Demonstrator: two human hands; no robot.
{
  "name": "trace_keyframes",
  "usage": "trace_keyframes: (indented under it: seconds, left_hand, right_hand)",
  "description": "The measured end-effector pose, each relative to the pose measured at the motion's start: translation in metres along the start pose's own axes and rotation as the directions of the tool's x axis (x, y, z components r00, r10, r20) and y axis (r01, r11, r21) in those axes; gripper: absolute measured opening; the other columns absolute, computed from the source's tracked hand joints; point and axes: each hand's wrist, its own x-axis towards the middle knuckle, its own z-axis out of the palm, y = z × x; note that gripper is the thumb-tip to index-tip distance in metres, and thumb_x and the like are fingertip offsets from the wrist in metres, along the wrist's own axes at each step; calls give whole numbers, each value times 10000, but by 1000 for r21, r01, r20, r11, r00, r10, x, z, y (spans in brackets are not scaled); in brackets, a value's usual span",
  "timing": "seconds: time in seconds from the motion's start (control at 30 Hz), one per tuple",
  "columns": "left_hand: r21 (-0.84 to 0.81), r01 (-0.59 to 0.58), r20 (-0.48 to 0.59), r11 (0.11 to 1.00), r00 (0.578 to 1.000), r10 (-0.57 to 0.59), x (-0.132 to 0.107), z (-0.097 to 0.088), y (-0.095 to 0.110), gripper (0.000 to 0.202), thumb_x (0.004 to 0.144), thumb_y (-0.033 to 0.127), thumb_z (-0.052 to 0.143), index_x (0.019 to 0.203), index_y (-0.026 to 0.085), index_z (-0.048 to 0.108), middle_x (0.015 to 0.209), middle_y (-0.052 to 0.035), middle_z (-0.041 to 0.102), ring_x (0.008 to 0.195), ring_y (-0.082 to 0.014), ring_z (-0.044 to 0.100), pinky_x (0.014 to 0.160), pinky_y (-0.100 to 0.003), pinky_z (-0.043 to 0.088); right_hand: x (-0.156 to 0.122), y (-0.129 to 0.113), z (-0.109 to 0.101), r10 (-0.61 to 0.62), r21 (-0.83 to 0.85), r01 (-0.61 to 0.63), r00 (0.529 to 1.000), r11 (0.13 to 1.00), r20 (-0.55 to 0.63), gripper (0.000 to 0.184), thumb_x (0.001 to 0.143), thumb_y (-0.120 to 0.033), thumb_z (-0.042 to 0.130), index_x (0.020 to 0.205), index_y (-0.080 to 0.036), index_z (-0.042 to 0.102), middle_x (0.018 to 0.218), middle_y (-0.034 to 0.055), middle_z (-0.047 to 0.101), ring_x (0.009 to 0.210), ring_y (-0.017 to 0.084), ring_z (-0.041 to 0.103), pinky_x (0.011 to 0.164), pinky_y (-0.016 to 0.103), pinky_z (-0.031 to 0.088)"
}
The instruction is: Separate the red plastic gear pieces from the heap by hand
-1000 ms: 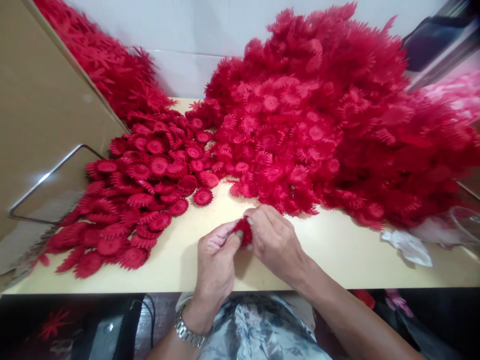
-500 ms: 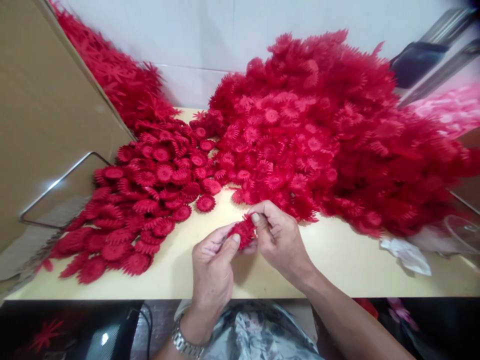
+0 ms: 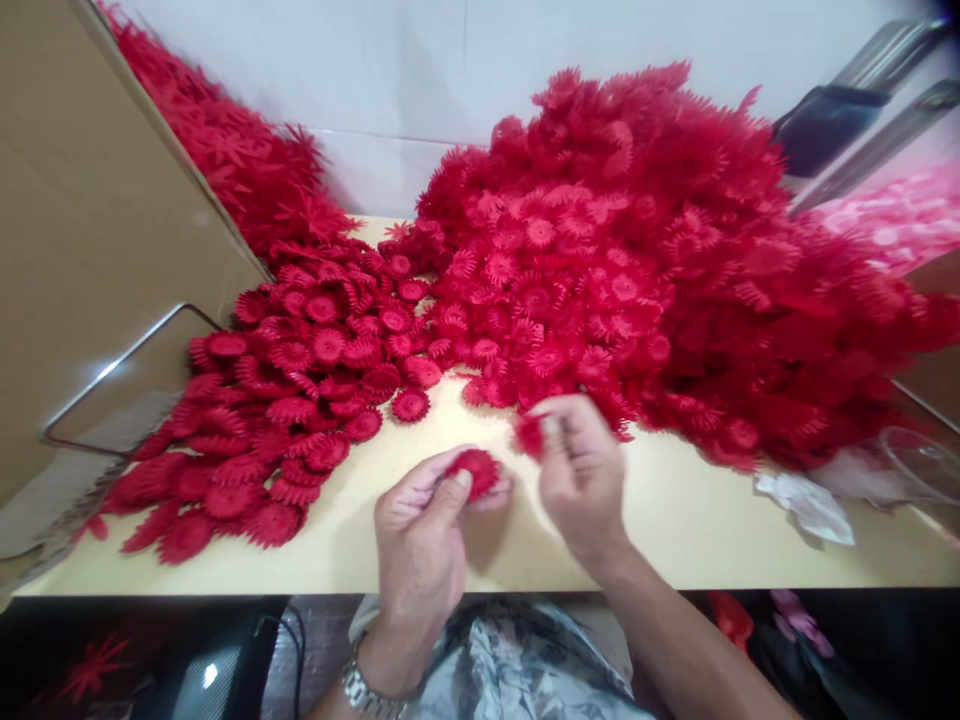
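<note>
My left hand point(image 3: 421, 520) pinches a red plastic flower piece point(image 3: 474, 470) between thumb and fingers, just above the pale table point(image 3: 675, 520). My right hand point(image 3: 581, 470) has drawn away to the right and is smeared by motion; a small red flower piece point(image 3: 529, 435) shows at its fingertips. A tall heap of loose red flower pieces point(image 3: 637, 260) rises right behind my right hand. A flatter pile of stacked red flower discs point(image 3: 300, 390) lies to the left of my left hand.
A brown cardboard panel point(image 3: 90, 250) with a metal wire frame point(image 3: 112, 370) leans at the left. More red pieces point(image 3: 225, 160) fill the back left corner. Crumpled white plastic point(image 3: 806, 500) lies at the right, pink flowers point(image 3: 892, 210) behind it.
The two hands were joined on one red piece; now the right hand has pulled away to the right with a small piece, while the left hand keeps the other.
</note>
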Motion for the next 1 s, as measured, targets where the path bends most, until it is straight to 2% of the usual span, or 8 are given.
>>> trace_keyframes:
  seconds: [0.1, 0.23, 0.33, 0.43, 0.57, 0.7, 0.87, 1.0]
  left_hand:
    - [20, 23, -21, 1000, 1000, -22, 0, -3, 2, 120, 621, 149, 715, 738, 129, 695, 630, -40, 705, 571, -181, 665, 594, -306, 559]
    - [34, 147, 152, 989, 977, -150, 1, 1, 8, 141, 665, 155, 644, 798, 116, 674, 750, -62, 694, 692, -190, 659, 692, -333, 545]
    - [49, 181, 229, 982, 955, -188, 3, 3, 12, 79, 699, 212, 614, 706, 134, 624, 688, -31, 627, 657, -167, 603, 621, -330, 547]
    - [160, 79, 250, 984, 961, -118, 4, 2, 9, 158, 716, 270, 643, 634, 156, 569, 560, 26, 520, 522, -107, 485, 497, -255, 508]
    - [344, -101, 269, 933, 963, 5, 7, -1, -2, 139, 709, 289, 673, 757, 164, 636, 551, 45, 500, 480, -75, 442, 439, -182, 420]
    - [380, -71, 216, 922, 976, -14, 8, -1, -9, 102, 708, 263, 654, 722, 162, 659, 466, 62, 455, 401, -61, 397, 384, -176, 352]
    - [266, 5, 141, 964, 989, -44, 5, 3, -6, 74, 666, 232, 662, 647, 170, 627, 446, 59, 466, 385, -72, 394, 356, -180, 333]
    - [187, 89, 181, 978, 976, -124, 5, 1, -3, 121, 670, 248, 669, 622, 173, 586, 481, 58, 473, 379, -61, 379, 346, -172, 301]
  right_hand:
    - [15, 4, -12, -11, 31, 15, 990, 999, -139, 96, 871, -200, 442, 824, -208, 525, 696, -11, 505, 527, 98, 456, 474, 217, 374]
    - [16, 3, -13, 20, 80, -38, 977, 996, 212, 106, 876, -211, 453, 824, -200, 545, 621, -30, 486, 504, 89, 440, 459, 207, 360]
    - [8, -1, -9, -15, 23, 8, 945, 1000, 328, 122, 874, -193, 459, 802, -183, 558, 640, -19, 523, 568, 94, 487, 523, 209, 399]
    - [3, -2, -7, -153, -20, 171, 920, 985, 362, 102, 849, -129, 487, 800, -161, 571, 666, -4, 557, 603, 88, 513, 569, 200, 416]
    - [-1, -2, -6, -277, -30, 307, 890, 951, 362, 117, 834, -80, 489, 857, -134, 590, 716, 36, 585, 652, 104, 549, 596, 205, 441]
    - [-6, -1, -6, -311, -15, 342, 870, 939, 382, 139, 833, -72, 484, 880, -128, 602, 722, 48, 585, 660, 117, 560, 593, 215, 457]
    - [-11, 1, -7, -253, 36, 257, 901, 966, 351, 143, 846, -101, 485, 917, -128, 606, 720, 39, 576, 654, 113, 555, 590, 221, 460]
    - [-8, 1, -14, -63, 109, 16, 894, 994, 444, 266, 841, -198, 530, 1104, -173, 560, 987, 69, 578, 820, 128, 561, 729, 262, 475]
